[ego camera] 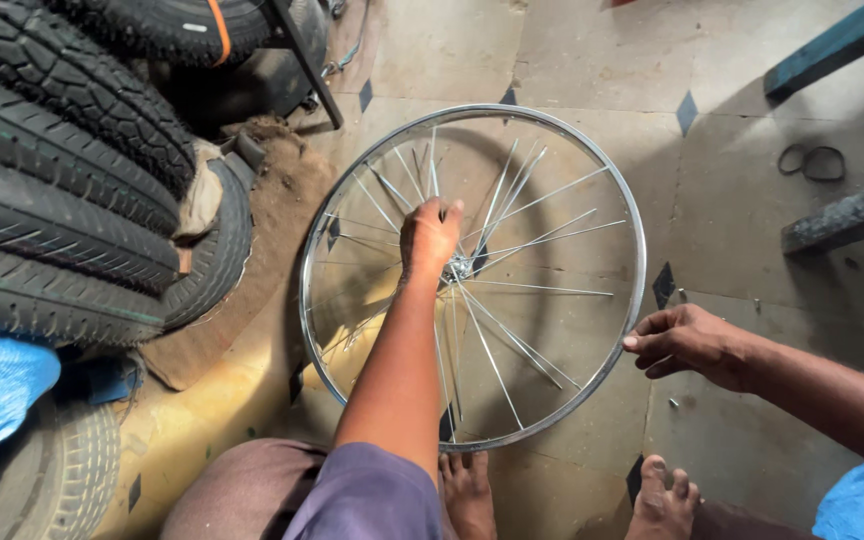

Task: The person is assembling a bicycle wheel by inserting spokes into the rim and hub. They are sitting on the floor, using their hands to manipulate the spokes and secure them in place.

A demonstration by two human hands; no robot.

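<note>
Bicycle wheel rim point(472, 440) lies nearly flat on the tiled floor point(752, 420), hub point(457, 268) at centre, loose spokes point(512, 345) fanning outward. Left hand point(430, 235) sits just left of the hub, fingers closed on spoke ends there. Right hand point(687, 342) rests at the rim's right edge, fingers curled and pinched, though I cannot tell around what; stacked tyres point(62, 190) lie far left.

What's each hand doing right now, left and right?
Left hand: closed around spokes near the hub of the bicycle wheel.
Right hand: fingers curled at the wheel rim; grip cannot be told.
</note>
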